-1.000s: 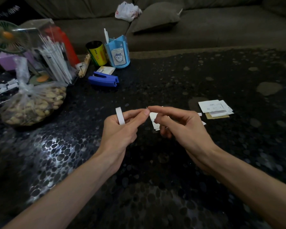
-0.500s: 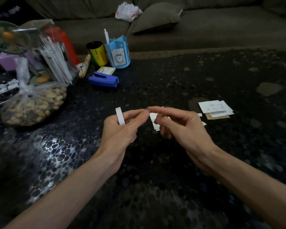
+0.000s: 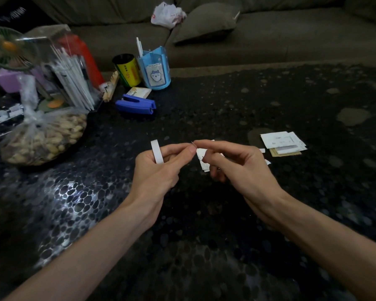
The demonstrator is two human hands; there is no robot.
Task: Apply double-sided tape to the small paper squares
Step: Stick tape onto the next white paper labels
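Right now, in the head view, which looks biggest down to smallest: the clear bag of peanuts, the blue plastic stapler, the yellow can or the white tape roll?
1. Clear bag of peanuts
2. Blue plastic stapler and yellow can, too alike to rank
3. White tape roll, though nearest the camera

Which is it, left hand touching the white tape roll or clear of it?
Touching. Head view: the tape roll sits directly against the fingers of the left hand, no gap showing.

dim room, tabletop glare, warped edges
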